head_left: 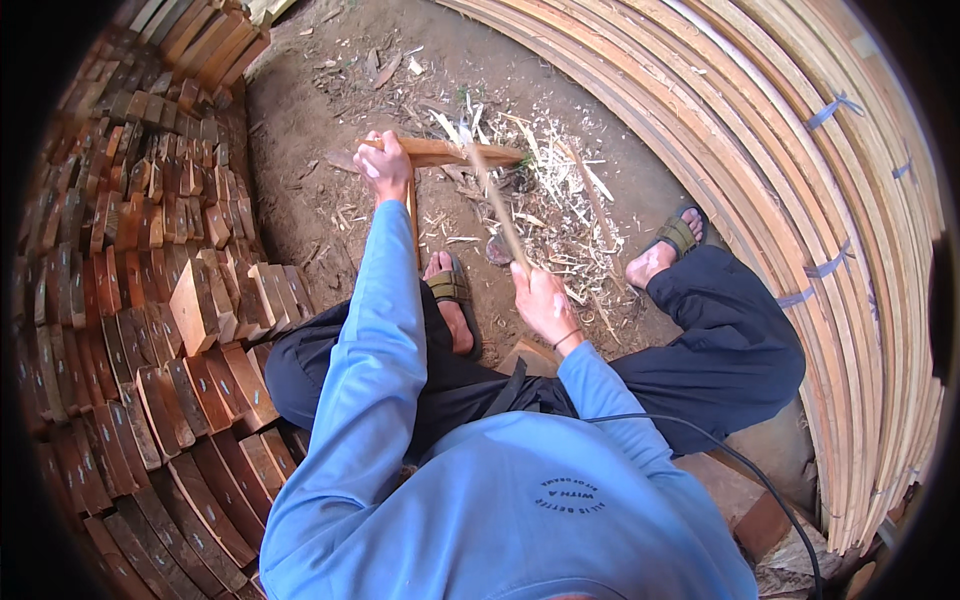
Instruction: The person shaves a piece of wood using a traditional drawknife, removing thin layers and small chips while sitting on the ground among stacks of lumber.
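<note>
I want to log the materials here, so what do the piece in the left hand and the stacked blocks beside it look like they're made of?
The piece in the left hand looks like raw, unfinished wood: pale orange-brown, with pale shavings around it. The stacked blocks also look like rough-cut wood, reddish-brown and seemingly unvarnished.

The scene is lit evenly by soft daylight, and no hard shadows are cast on the dirt ground [330,130]. No glare is seen. Strong fisheye distortion is shown: the planks [850,250] at the right are bent into arcs, and the stacked blocks [130,300] at the left are curved toward the rim. The corners are blacked out by the lens edge. The stick [497,205] is slightly blurred.
</note>
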A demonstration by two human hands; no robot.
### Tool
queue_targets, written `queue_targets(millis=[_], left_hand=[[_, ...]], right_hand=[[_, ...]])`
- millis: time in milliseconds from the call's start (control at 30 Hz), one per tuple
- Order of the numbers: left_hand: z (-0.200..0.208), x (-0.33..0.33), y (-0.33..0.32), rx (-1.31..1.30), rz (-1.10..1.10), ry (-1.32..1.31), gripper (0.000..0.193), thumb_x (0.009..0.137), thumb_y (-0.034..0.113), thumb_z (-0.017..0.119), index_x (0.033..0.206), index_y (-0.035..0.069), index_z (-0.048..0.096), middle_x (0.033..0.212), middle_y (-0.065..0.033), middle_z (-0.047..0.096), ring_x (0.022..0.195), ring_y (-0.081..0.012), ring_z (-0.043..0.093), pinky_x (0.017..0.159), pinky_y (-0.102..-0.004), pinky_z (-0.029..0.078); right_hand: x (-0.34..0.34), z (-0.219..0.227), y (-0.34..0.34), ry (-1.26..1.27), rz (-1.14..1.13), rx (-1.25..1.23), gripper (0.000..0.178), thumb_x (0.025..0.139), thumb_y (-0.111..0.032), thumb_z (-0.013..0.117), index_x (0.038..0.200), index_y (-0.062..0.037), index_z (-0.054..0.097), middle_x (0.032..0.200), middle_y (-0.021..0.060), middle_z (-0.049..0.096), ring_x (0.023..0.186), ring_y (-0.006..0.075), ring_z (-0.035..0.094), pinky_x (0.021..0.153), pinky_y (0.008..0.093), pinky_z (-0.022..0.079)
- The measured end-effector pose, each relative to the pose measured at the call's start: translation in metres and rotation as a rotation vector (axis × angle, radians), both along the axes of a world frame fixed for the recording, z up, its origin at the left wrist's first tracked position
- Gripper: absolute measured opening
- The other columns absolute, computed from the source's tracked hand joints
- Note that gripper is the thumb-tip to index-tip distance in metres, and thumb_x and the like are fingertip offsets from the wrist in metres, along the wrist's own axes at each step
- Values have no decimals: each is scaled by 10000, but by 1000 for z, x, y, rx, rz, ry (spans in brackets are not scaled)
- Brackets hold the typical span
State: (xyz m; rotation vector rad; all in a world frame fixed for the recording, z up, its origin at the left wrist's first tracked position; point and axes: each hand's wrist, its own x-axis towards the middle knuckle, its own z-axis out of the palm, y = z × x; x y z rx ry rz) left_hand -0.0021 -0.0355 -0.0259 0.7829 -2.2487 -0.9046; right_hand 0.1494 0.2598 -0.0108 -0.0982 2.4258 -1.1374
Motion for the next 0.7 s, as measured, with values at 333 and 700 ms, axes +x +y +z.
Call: queue_targets(millis=[333, 700], left_hand=[[1, 0, 6, 8, -9, -6, 363, 829, 256, 525, 761, -78, 653, 731, -334, 631, 726, -487, 645, 728, -546, 473], [4, 2, 3, -43, 12, 40, 356, 835, 244, 527, 708, -74, 626, 691, -320, 626, 681, -476, 645, 686, -547, 471]], right_hand=[[-4, 20, 0, -2, -53, -82, 541, 1024, -408, 494, 797, 69, 613, 672, 308, 588, 691, 493, 609, 641, 539, 459], [0, 18, 4, 113, -52, -126, 527, 1055, -393, 404, 894, 65, 610, 736, 324, 592, 769, 512, 612, 702, 542, 476]])
